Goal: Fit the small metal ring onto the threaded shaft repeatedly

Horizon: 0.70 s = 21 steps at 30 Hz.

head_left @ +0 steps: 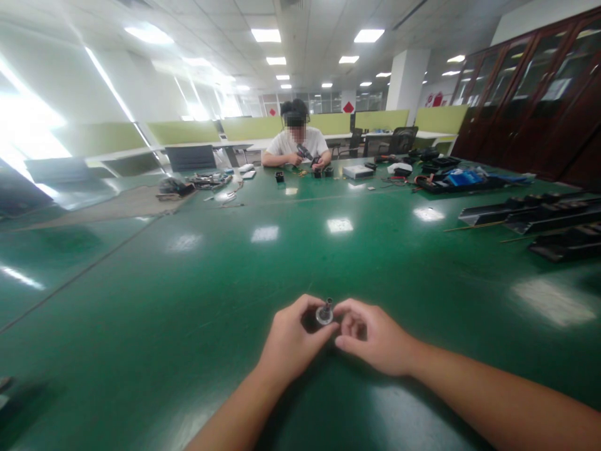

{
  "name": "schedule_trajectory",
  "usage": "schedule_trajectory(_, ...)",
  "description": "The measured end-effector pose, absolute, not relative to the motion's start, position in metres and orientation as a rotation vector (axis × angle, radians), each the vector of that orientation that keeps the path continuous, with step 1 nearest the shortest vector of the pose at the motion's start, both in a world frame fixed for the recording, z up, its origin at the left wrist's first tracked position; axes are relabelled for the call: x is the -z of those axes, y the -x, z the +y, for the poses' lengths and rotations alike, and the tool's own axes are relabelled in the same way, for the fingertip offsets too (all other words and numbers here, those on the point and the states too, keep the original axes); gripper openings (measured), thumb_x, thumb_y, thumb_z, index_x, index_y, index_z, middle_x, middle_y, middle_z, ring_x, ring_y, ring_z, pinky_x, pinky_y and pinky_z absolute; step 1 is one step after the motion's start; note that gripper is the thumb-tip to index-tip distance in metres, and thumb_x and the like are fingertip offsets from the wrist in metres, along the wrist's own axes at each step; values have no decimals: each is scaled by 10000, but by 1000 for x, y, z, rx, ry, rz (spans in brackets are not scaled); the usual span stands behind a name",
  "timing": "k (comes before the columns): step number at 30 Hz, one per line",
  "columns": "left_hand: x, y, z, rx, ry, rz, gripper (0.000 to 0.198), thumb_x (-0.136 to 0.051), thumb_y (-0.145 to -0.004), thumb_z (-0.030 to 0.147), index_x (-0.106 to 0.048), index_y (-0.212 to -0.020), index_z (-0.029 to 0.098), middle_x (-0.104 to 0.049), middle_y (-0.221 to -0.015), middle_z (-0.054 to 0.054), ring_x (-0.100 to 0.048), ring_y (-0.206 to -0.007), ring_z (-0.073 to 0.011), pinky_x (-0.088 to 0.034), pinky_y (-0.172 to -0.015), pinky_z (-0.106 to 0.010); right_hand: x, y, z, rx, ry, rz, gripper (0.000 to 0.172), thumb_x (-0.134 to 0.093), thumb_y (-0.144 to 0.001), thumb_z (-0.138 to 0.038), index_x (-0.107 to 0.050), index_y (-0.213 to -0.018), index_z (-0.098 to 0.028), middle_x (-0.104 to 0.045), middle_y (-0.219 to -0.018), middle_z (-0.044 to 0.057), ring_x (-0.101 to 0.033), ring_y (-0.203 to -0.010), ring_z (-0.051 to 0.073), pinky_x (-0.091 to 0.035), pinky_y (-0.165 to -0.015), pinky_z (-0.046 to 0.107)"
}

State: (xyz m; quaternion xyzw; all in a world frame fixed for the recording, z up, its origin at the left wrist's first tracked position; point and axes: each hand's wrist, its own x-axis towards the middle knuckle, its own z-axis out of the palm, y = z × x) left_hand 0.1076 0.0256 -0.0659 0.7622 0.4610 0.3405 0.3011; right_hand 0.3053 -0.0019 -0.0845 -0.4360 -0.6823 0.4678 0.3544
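Note:
A small round metal part with a short upright stem (323, 315) is held between the thumb and fingers of my left hand (293, 338), just above the green table (225, 282). Its exact kind is too small to make out. Close by on the right is my right hand (375, 335), with its index fingertip next to the stem; whether they touch I cannot tell. A gap shows between that hand's thumb and index finger, its other fingers are curled, and nothing is visible in its grip.
Across the table sits a person in a white shirt (277, 147) holding a power drill (305, 152). Black metal channels (493, 213) lie at the right, behind them a blue bundle (467, 176). Tools and parts (211, 180) are spread at the far left. A white box (358, 171) stands farther back.

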Motion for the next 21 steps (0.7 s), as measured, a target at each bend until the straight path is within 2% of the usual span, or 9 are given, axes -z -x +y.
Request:
schedule_trajectory(9,74,-107,27,-918,-1917,1209,300,-775,-740,225,-628,-1000,252,-727,-1045,15,-687,-981,-186,-528,-859,-301,84,-306,-3,-1173,1140,-1787,358,-670,-807,-182,-564,-1149,-194,-630,-749,-35,-553,-613,111,-444,-609,240)
schedule_trajectory(21,72,-107,27,-978,-2041,1136,220,-672,-805,192,-647,-1023,212,-697,-1106,-55,-651,-1049,-212,-514,-945,-361,85,-306,-3,-1157,1132,-1817,346,-642,-816,-156,-552,-1148,-197,-634,-766,-30,-582,-640,115,-460,-630,241)
